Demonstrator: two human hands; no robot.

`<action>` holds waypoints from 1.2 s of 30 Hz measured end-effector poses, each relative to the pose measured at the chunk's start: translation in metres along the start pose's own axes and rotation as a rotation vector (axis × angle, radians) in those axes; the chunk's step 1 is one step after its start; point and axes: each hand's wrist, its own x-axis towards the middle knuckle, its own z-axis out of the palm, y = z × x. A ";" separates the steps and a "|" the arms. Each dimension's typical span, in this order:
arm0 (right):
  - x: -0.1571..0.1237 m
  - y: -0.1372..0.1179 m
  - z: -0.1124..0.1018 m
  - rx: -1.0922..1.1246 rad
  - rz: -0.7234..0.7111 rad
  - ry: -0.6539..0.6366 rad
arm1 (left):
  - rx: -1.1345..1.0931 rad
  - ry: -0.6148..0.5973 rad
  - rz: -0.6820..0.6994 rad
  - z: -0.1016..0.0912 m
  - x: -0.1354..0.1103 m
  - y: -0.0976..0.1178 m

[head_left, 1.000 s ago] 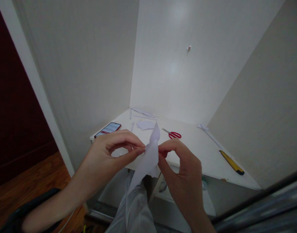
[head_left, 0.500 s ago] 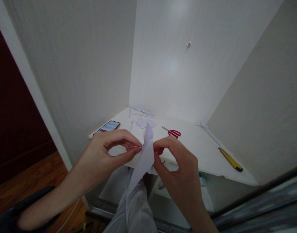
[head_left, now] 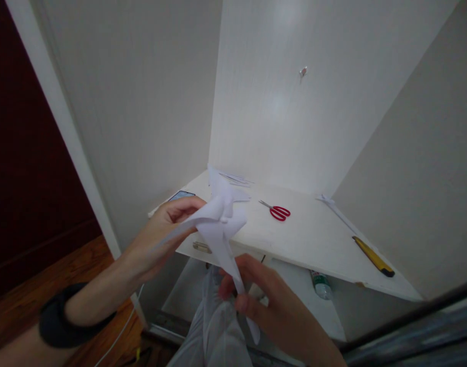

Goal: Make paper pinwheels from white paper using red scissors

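Note:
A white paper pinwheel (head_left: 222, 220) with curved blades faces up in front of me, over the front edge of the white shelf. My left hand (head_left: 157, 239) is closed on it from behind and the left; the fingertips are hidden by the paper. At the long lower blade, my right hand (head_left: 259, 293) has its thumb and fingers curled, with the blade passing between them. Red-handled scissors (head_left: 279, 212) lie on the shelf beyond, to the right of the pinwheel.
The white shelf (head_left: 305, 239) also bears thin paper strips (head_left: 237, 179), a phone (head_left: 182, 194) partly behind my left hand, a rolled paper stick (head_left: 338, 214) and a yellow utility knife (head_left: 373, 256). Below stands a bottle (head_left: 321, 285). Panels enclose the shelf.
The pinwheel has turned from edge-on to face me, showing its blades. My right hand has moved down from its centre to the lower blade, while my left hand has shifted behind the paper.

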 end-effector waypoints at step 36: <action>0.013 0.033 0.043 0.103 0.312 0.332 | 0.399 0.247 0.588 0.008 0.041 -0.082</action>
